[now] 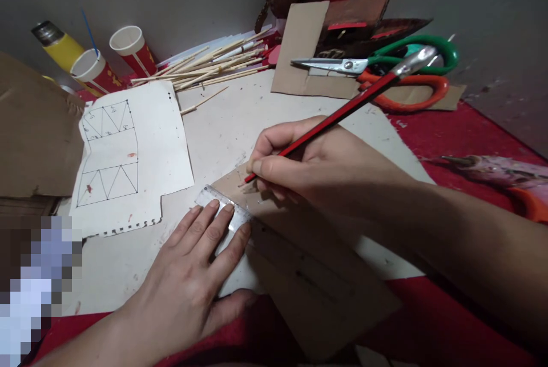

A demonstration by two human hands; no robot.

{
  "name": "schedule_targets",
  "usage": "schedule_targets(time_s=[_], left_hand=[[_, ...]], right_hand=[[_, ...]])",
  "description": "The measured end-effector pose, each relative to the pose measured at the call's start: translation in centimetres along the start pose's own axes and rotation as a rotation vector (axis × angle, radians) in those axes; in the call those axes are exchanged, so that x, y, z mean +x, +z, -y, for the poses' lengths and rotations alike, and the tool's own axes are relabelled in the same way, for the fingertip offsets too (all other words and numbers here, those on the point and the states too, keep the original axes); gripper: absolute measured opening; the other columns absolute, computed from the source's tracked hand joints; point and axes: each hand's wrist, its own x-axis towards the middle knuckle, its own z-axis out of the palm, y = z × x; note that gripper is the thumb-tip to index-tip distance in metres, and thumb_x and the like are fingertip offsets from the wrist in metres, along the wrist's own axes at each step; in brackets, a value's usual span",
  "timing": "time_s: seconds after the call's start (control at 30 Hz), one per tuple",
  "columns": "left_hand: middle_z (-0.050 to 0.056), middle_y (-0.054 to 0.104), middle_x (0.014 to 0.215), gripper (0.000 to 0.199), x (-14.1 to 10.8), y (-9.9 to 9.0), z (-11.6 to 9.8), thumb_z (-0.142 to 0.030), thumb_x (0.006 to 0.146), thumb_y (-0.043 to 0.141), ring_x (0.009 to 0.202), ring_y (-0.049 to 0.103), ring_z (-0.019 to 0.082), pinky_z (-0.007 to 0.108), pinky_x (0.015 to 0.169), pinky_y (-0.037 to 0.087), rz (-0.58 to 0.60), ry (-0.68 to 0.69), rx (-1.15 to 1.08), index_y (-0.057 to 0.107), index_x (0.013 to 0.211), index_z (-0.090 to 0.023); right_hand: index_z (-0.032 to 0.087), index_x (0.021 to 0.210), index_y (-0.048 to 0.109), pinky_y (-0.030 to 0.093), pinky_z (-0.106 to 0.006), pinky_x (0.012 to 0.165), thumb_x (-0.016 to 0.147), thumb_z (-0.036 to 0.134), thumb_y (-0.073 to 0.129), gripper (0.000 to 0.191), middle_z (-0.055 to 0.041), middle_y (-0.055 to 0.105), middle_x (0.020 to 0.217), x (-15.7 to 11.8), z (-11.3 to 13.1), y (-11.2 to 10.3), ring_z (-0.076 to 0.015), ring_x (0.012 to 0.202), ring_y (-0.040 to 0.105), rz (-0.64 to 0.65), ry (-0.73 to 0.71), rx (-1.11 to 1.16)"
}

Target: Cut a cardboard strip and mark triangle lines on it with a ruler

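Observation:
A strip of brown cardboard (325, 275) with pencil lines and dark dots lies slantwise over a white board (222, 121). Across its upper left part rests a clear ruler (229, 221). My left hand (197, 258) lies over the ruler with its fingers spread, the fingertips pressing on it. A red pencil (325, 124) is pinched between the thumb and fingers of my right hand (295, 156). The pencil's lower end is at the cardboard just beyond the ruler; its very tip is hard to make out. To the left lies a paper sheet (158, 138) with drawn triangles.
Wooden sticks (214, 64) lie in a heap at the back, beside two red cups (131, 50) and a yellow bottle (64, 50). Green and orange scissors (351, 65) rest on cardboard at the back right. A glue-gun-like pink tool (496, 167) is at the right edge.

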Motion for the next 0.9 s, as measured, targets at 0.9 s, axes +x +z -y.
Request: schedule_targets(time_s=[0.9], left_hand=[[0.019,0.051,0.15,0.059,-0.4,0.0,-0.3,-0.049,0.092,0.062,0.144,0.04,0.037,0.055,0.119,0.028,-0.019,-0.019,-0.037,0.056,0.141,-0.016]], right_hand=[[0.017,0.082,0.07,0.038,-0.022,0.051,0.082,0.019,0.056,0.014,0.0014,0.067,0.069,1.1,-3.3,2.5,-0.0107,0.06,0.053,0.049,-0.178,-0.1]])
